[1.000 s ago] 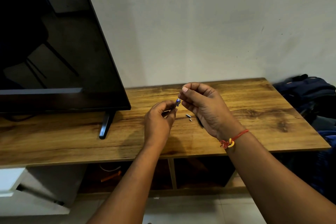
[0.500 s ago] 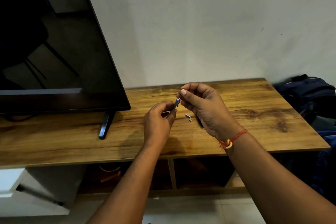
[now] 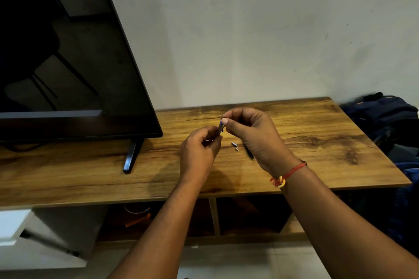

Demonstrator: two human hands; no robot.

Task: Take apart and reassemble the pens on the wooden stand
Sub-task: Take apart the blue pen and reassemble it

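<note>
Over the last half second the right hand [image 3: 251, 133] has eased down and left; its thumb tip, earlier clear above, now sits against the top of the pen [image 3: 220, 128]. The left hand [image 3: 199, 149] has barely moved. It reads as the right hand taking the upper end to twist or seat a part; which, cannot tell. The pen is held in the air over mid-stand [image 3: 317, 142], between the hands. Its long axis is near upright, leaning to 1 o'clock, blue end up. The left fingers curl round its lower barrel. The right thumb and forefinger pinch its top, other fingers curled. At 4 o'clock from the pen, on the stand, lie two silvery bits [image 3: 234, 144] and a dark piece [image 3: 249, 154], half hidden. Likely not whole yet.
</note>
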